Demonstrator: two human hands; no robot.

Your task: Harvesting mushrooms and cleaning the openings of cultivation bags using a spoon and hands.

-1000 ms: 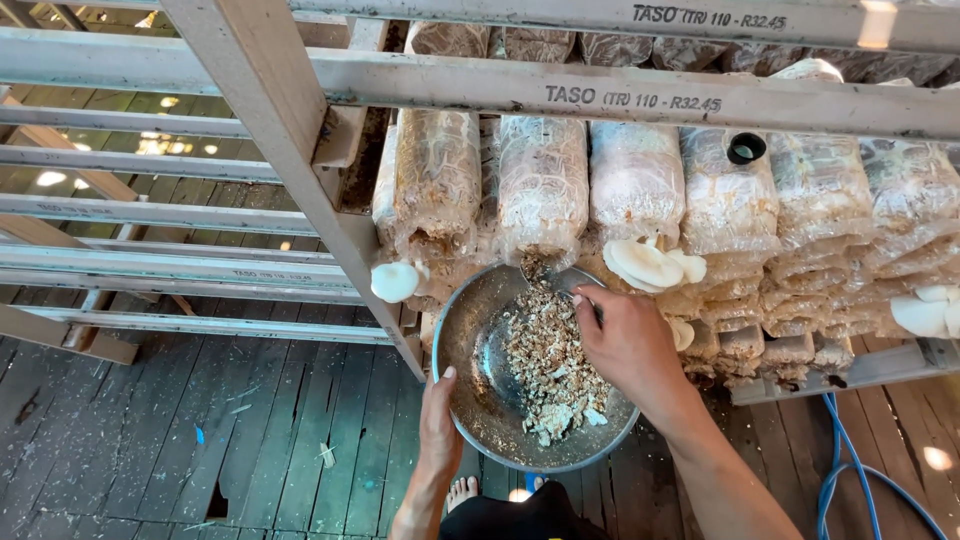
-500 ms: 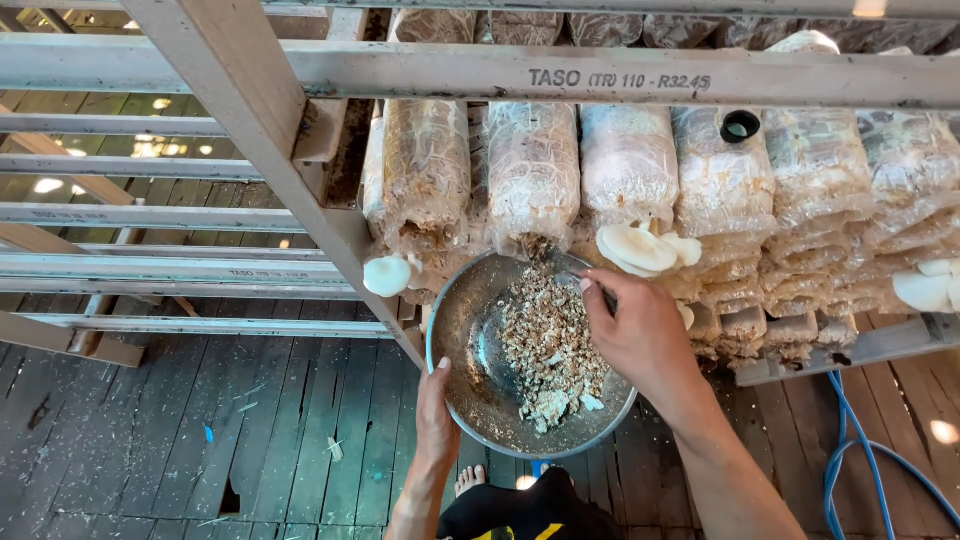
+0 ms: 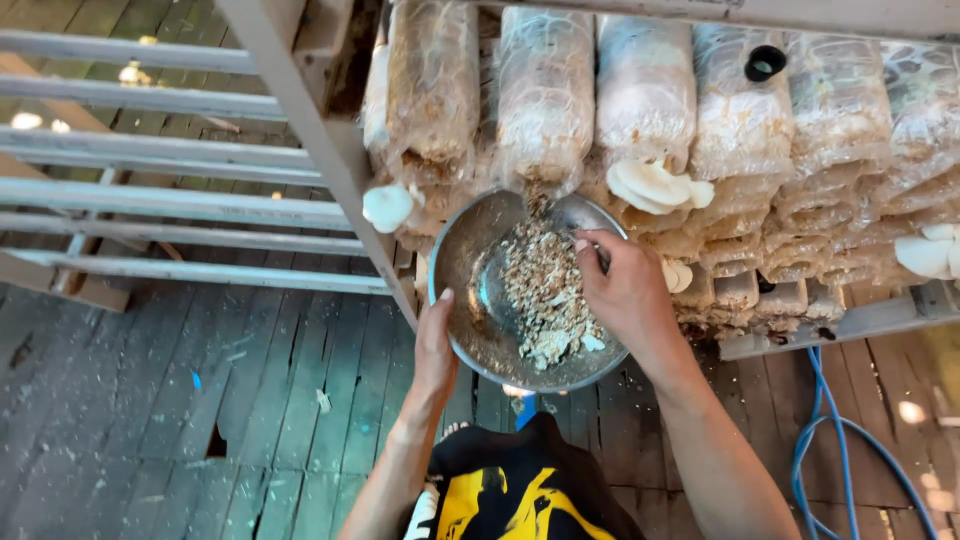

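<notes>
My left hand [image 3: 436,345] grips the near left rim of a round metal bowl [image 3: 462,262] and holds it tilted up against the rack. Crumbly brown and white scrapings [image 3: 543,290] lie in the bowl. Right above it is the open mouth of a plastic-wrapped mushroom bag [image 3: 545,95]. My right hand [image 3: 625,290] rests over the bowl's right side, fingers curled around what looks like a thin metal tool, mostly hidden, that points at the bag's mouth.
Several more bags lie stacked on the rack to the right, with white oyster mushrooms [image 3: 652,185] growing from their ends. A slanted wooden post [image 3: 305,105] and metal rails [image 3: 150,205] stand left. A blue hose [image 3: 828,440] lies on the plank floor, which has a hole [image 3: 217,442].
The bowl and both hands have risen closer to the bag's mouth. The view has tipped down, so my yellow and black clothing shows at the bottom.
</notes>
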